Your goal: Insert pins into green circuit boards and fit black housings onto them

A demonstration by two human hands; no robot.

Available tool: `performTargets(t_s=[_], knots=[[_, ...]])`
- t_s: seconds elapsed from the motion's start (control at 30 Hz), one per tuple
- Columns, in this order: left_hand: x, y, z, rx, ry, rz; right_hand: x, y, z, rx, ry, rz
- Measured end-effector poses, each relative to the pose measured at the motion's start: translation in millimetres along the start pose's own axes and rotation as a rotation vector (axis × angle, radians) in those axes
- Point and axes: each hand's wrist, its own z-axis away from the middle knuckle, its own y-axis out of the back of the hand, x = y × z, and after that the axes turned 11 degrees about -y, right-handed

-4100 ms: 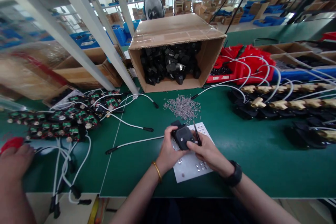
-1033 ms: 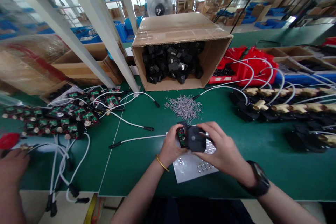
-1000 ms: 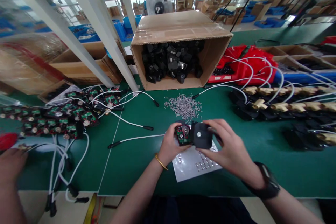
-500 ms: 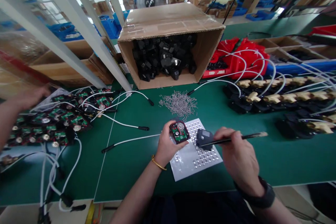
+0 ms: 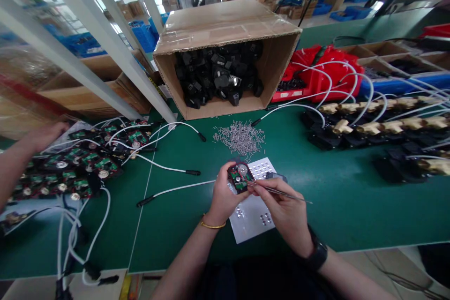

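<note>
My left hand (image 5: 225,197) grips a small black housing (image 5: 240,178), its open face up. A green circuit board, red wires and a round metal part show inside it. In my right hand (image 5: 286,213) is a pair of slim metal tweezers (image 5: 281,192), their tips at the right edge of the open housing. A dark grey cover (image 5: 277,176) lies just behind the right hand, which partly hides it. Beneath both hands is a white sheet (image 5: 246,222) carrying rows of small shiny round pieces. A white cable runs left from my left hand to a black plug (image 5: 146,200).
Beyond the hands lies a heap of small metal pins (image 5: 241,138). A cardboard box (image 5: 228,26) on its side holds black covers. Open housings with cables (image 5: 73,164) crowd the left, near another person's hand (image 5: 52,133). Brass-fitted black units (image 5: 372,127) line the right.
My right hand has moved left with the tweezers, from the grey cover to the open housing. The cover now sits partly behind that hand. My left hand stays nearly still.
</note>
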Motion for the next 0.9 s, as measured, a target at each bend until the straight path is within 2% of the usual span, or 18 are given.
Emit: performTargets(t_s=[0.33, 0.7, 0.9], knots=[[2.8, -0.9, 0.5, 0.013, -0.007, -0.02, -8.2, 1.3, -1.4, 0.053, 0.163, 0.173], [4.6, -3.9, -0.7, 0.023, 0.0, -0.015, -20.3, 7.6, -11.6, -0.04, 0.102, 0.149], [4.9, 4.5, 4.1, 0.041, 0.032, -0.034, -13.0, 6.5, -21.4, -0.102, -0.002, 0.073]])
